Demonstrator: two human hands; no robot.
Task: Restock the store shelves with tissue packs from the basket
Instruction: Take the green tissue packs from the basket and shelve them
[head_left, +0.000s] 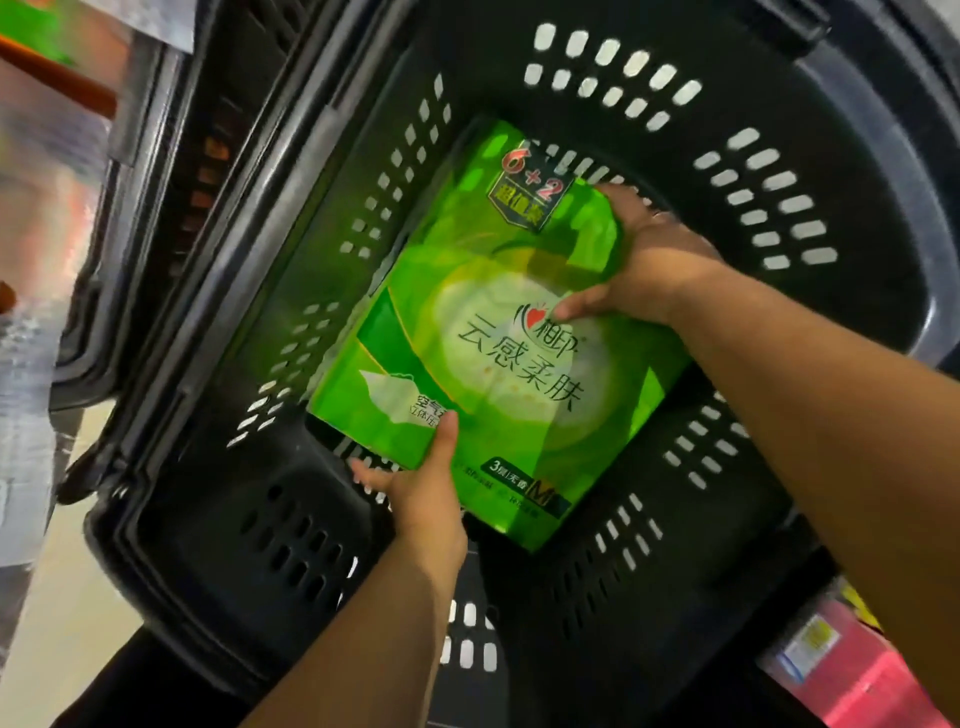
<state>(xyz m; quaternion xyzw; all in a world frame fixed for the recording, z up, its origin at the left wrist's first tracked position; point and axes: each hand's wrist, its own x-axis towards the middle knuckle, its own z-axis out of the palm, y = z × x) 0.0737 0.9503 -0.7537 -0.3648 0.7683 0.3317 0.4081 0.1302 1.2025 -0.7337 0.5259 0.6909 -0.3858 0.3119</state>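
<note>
A large green tissue pack (483, 332) with white lettering lies flat inside a black slotted basket (779, 208). My left hand (421, 499) grips the pack's near left edge, thumb on top and fingers underneath. My right hand (649, 260) grips the far right edge, thumb pressed on the printed face and fingers curled over the side. No other pack shows in the basket.
The basket's thick rim and handle (244, 218) run along the left. A pale floor (67, 623) lies at the lower left. A pink package (852, 670) sits at the lower right corner. Blurred shelving shows at the far left.
</note>
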